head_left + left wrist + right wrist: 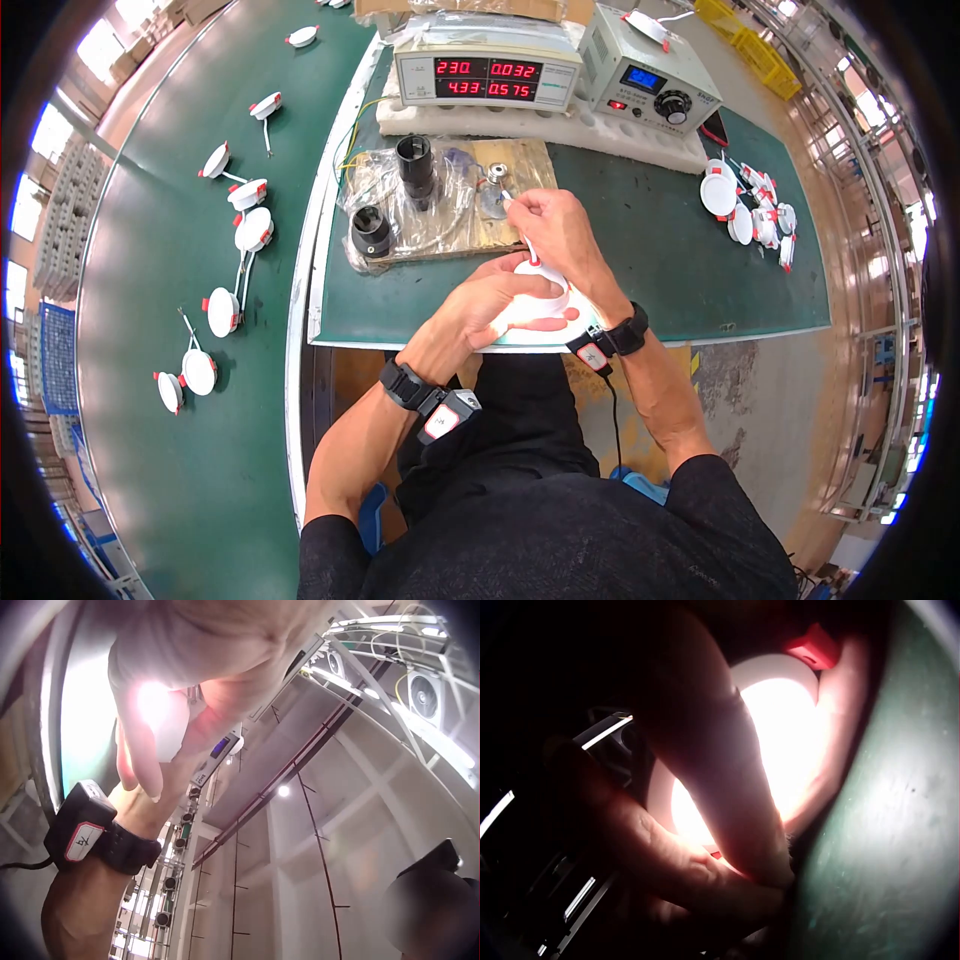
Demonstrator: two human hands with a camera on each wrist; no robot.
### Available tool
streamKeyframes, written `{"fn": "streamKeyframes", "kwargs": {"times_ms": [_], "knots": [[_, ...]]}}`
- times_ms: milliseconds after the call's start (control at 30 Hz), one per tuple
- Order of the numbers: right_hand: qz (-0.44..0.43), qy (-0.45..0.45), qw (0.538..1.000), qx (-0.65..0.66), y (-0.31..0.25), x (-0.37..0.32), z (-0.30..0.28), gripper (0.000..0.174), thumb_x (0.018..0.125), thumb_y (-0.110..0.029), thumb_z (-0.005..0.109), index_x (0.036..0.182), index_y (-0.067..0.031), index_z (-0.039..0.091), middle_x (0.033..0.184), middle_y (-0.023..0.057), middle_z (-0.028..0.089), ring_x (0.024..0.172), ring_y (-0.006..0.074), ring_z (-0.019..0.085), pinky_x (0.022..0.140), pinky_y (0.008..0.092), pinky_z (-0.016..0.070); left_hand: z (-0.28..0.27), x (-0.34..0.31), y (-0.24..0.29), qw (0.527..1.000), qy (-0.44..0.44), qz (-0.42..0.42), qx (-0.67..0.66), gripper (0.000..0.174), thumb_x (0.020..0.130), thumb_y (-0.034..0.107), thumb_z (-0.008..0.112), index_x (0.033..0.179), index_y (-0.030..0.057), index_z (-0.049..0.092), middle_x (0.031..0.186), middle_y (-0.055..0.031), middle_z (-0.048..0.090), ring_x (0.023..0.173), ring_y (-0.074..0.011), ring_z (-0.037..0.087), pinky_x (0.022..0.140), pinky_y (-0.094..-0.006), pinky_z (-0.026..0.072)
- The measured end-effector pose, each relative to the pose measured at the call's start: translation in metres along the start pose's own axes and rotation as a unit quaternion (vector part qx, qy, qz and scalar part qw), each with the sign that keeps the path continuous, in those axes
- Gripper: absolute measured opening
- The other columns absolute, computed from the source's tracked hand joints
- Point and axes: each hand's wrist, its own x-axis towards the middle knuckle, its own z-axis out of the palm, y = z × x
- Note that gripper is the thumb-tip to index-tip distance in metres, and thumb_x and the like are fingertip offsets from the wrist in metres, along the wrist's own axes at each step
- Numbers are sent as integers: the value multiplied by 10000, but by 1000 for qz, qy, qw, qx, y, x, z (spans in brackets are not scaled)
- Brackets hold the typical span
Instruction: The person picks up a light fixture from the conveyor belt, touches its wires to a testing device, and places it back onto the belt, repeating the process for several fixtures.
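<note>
In the head view my left hand [490, 300] grips a round white downlight [541, 284] near the table's front edge. Its face is lit and faces down, throwing a bright glow on the table. Fingers cross the glowing disc in the right wrist view, where the downlight [791, 735] shows a red spring clip [814, 648] at its rim. My right hand [560, 232] pinches the end of the downlight's white cable [531, 250] beside round metal contacts [493, 204] on a wooden board [525, 165]. The wire tips are hidden by the fingers.
Black cylindrical sockets [415, 165] stand on the plastic-wrapped board. Behind are a power meter [487, 80] with red digits and a grey supply box [650, 75]. Several downlights lie piled at the right [740, 222]; others are spread along the green belt [130, 400] at left.
</note>
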Motion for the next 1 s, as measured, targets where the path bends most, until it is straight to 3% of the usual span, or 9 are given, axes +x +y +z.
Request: {"fn": "streamKeyframes", "kwargs": {"times_ms": [333,367,433,533,633,767,867,933,1000], "knots": [[6,1,1000,3,-1,-3,-1,296,902,-267,649,807,5,715,615,141,655,577,286,655,606,400,515,-4,2,-5,1000,-18,-2,-23,456,879,-50,665,1305,-6,509,1225,-181,647,1097,-414,684,917,-445,624],[4,-2,1000,8,-1,-2,-1,286,908,-243,646,809,19,704,616,107,639,570,221,618,578,364,490,-4,2,-5,1000,-19,-1,-22,458,881,-49,665,1308,-5,507,1226,-181,646,1103,-415,682,922,-446,621],[1,-9,1000,18,0,-2,-1,267,921,-195,641,814,47,681,619,37,607,557,90,542,523,292,440,-3,2,-5,1000,-19,3,-10,435,897,-25,668,1305,-3,518,1225,-174,650,1107,-394,684,909,-449,625],[8,-12,1000,17,-1,-4,-2,273,926,-202,643,817,45,685,619,30,604,550,89,531,517,291,431,-3,1,-7,1000,-10,7,-14,382,936,34,663,1294,-3,538,1224,-158,658,1084,-352,698,890,-440,629],[13,-5,1000,2,2,-1,-1,287,884,-270,663,820,3,724,609,139,642,562,231,635,606,377,515,-11,9,-16,999,-5,42,-9,328,976,106,648,1274,-1,563,1203,-140,675,1035,-294,717,889,-412,621],[2,-67,993,97,7,-9,-19,289,948,-264,662,907,16,722,673,41,643,620,114,580,593,302,486,-2,-5,-19,991,78,85,69,257,1015,166,620,1197,-15,638,1066,-113,728,953,-199,730,877,-353,592],[22,-85,988,125,-15,-39,-32,283,1018,-265,619,938,-13,720,730,-40,590,648,43,514,570,237,407,-10,-83,-27,946,148,221,183,275,1020,220,632,1175,-1,688,1046,-59,732,934,-119,683,836,-291,549],[7,-122,977,177,-15,-48,-36,319,1042,-282,584,904,-14,689,625,-54,505,535,26,400,487,217,279,-22,-180,-30,795,380,284,378,280,1010,235,642,1178,20,701,1047,-36,731,935,-120,673,847,-287,540],[-12,-132,982,132,-13,-69,-41,335,1058,-299,559,888,-31,666,583,-45,498,495,14,379,460,206,256,-52,-268,-69,634,565,349,395,243,989,190,634,1147,28,727,1125,-116,737,1047,-172,672,899,-303,530]]}}
